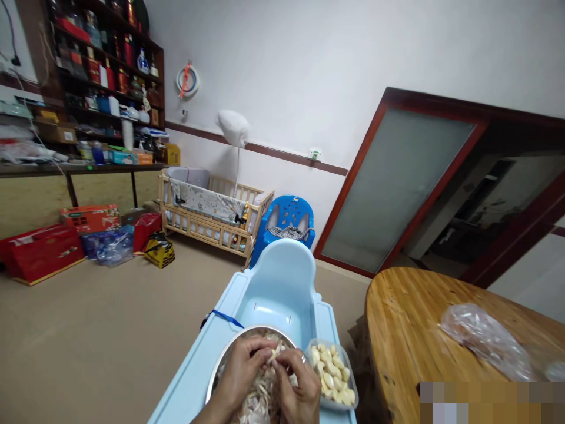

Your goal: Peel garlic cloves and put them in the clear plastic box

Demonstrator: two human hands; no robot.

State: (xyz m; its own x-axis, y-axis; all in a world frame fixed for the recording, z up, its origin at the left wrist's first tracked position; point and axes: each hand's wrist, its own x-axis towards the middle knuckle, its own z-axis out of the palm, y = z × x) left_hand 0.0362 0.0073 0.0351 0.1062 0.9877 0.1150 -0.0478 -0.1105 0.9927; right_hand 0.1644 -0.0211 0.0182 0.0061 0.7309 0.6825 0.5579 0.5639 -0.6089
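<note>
Pale-blue seat (278,291) | both hands (242,366) pinching garlic clove (274,355) (over steel bowl (216,373)) | wooden table (410,312) beside, crib (214,229) beyond

Red package (42,256), far left of my left hand (241,370): gold marking (68,252), illegible.
Orange box (90,219), farther ahead that side: print, unreadable.
Blue chair (290,218), ahead of my right hand (300,383): badge (296,199), too small.
Shelf bottles (128,50), far ahead-left: labels, none I can read.
</note>
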